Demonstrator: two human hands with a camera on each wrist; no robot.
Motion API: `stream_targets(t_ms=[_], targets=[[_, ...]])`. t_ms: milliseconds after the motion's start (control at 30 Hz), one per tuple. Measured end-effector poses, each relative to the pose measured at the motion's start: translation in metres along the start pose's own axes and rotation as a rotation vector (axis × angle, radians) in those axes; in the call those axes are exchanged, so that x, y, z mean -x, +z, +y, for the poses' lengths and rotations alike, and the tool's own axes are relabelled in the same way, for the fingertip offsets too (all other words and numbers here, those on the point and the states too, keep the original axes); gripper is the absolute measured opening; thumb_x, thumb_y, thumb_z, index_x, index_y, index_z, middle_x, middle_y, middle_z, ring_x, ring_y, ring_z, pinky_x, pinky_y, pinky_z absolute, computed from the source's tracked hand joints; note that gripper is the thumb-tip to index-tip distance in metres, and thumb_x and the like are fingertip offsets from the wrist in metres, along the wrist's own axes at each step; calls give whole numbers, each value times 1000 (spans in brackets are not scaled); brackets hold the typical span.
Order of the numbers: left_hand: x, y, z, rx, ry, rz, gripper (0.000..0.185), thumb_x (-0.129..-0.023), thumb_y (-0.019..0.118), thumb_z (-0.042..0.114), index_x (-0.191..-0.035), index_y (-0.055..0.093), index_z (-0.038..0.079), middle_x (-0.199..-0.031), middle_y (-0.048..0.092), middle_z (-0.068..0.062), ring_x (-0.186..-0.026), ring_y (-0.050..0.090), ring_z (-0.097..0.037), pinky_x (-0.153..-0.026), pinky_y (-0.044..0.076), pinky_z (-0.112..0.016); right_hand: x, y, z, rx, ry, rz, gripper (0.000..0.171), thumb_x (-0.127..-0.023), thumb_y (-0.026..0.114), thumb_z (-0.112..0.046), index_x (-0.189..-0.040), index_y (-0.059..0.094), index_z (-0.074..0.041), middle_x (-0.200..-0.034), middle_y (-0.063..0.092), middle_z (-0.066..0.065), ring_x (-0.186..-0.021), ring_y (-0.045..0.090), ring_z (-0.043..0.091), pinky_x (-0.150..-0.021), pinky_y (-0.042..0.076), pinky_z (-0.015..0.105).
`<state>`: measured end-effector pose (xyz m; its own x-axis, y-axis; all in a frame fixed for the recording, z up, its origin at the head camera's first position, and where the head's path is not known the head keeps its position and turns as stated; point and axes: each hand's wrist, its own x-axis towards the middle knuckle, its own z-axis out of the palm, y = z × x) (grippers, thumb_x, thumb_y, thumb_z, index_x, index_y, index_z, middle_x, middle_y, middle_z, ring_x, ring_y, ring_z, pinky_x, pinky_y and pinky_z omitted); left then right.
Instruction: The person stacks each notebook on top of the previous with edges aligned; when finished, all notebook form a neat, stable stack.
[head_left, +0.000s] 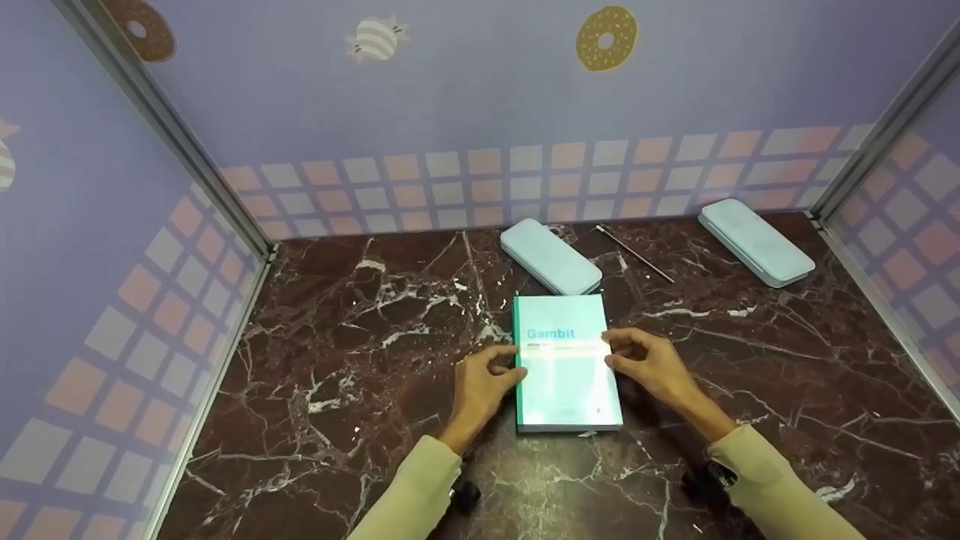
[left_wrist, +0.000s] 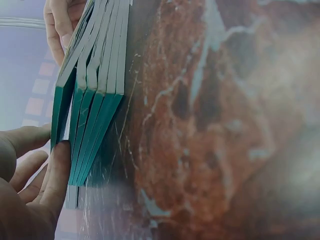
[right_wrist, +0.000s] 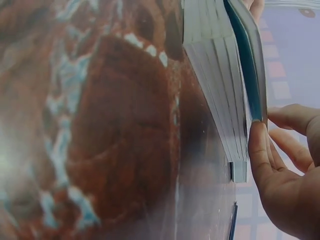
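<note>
From the head camera, a stack of thin teal-spined booklets with pale glossy covers [head_left: 568, 364] lies mid-table on the dark red marble tabletop [head_left: 337, 352], the left hand [head_left: 480, 386] pinching its spine edge and the right hand [head_left: 649, 364] its open edge; squaring or lifting seems in hand, calling next for an even grip on both sides. The left wrist camera shows several teal spines [left_wrist: 95, 100] fanned, fingertips [left_wrist: 57, 170] pressed to them. In the right wrist view the thumb [right_wrist: 260, 155] lifts the top cover off the grey page edges [right_wrist: 215, 85].

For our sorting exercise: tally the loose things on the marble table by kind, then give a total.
Books: 1 stack, teal, a hand at each side; the wrist views show several thin books, number unclear
Cases: 2, pale blue
Pens: 1, dark and thin
Total: 4, counting the stack as one
</note>
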<state>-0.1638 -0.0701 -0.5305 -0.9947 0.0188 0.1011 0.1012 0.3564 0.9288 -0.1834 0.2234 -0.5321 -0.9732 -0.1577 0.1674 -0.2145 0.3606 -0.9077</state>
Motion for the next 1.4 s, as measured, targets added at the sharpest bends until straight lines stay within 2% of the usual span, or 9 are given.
stream_targets(t_ms=[267, 567, 700, 833, 967, 1200, 1233, 1400], targets=[[3, 3, 1, -75, 74, 50, 27, -87, 89, 7, -112, 83, 4, -88, 79, -7, -72, 73, -14, -62, 61, -30, 0, 3, 3, 98, 1, 24, 31, -92, 82, 2, -122, 76, 2, -103, 75, 13, -89, 72, 23, -76, 58, 23], [3, 5, 0, -117, 62, 61, 23, -87, 90, 12, -109, 85, 7, -82, 79, -3, -65, 68, -6, -55, 52, -24, -1, 4, 6, 196, -25, 41, 27, -90, 85, -1, -117, 80, -3, -102, 72, 7, -88, 73, 24, -76, 58, 23], [3, 6, -2, -123, 77, 69, 22, -88, 90, 14, -108, 86, 8, -88, 80, -4, -66, 69, -9, -57, 53, -25, 1, 4, 7, 208, -22, 38, 27, -90, 85, -2, -116, 80, -3, -106, 71, 7, -89, 73, 25, -76, 59, 24], [4, 6, -5, -125, 89, 79, 20, -88, 89, 16, -107, 86, 9, -101, 81, -5, -85, 77, -17, -72, 63, -32, 3, 5, 9, 193, -8, 11, 31, -91, 85, -5, -121, 78, -1, -109, 70, 9, -92, 73, 26, -79, 59, 25], [5, 6, -6, -117, 102, 76, 19, -89, 89, 15, -106, 86, 9, -107, 80, -6, -101, 77, -24, -85, 64, -39, 4, 5, 11, 171, -20, -6, 36, -93, 83, -6, -127, 76, -1, -113, 70, 12, -97, 72, 29, -84, 60, 26], [6, 5, -7, -114, 78, 51, 19, -90, 87, 14, -108, 86, 10, -110, 80, -6, -101, 77, -23, -83, 64, -36, 8, 6, 12, 103, -39, -38, 39, -95, 79, -4, -132, 72, 3, -120, 68, 18, -106, 71, 37, -92, 61, 36], [6, 5, -7, -113, 79, 47, 19, -90, 87, 14, -108, 86, 10, -110, 80, -6, -101, 77, -23, -82, 64, -35, 10, 6, 7, 95, -41, -38, 38, -95, 79, -1, -132, 71, 5, -120, 68, 21, -107, 71, 39, -92, 61, 37], [6, 4, -9, -100, 88, 45, 20, -90, 87, 14, -109, 86, 10, -110, 80, -6, -101, 77, -23, -82, 64, -35, 11, 7, 8, 56, -49, -30, 39, -93, 79, 2, -131, 71, 7, -121, 67, 23, -107, 71, 41, -92, 61, 38]])
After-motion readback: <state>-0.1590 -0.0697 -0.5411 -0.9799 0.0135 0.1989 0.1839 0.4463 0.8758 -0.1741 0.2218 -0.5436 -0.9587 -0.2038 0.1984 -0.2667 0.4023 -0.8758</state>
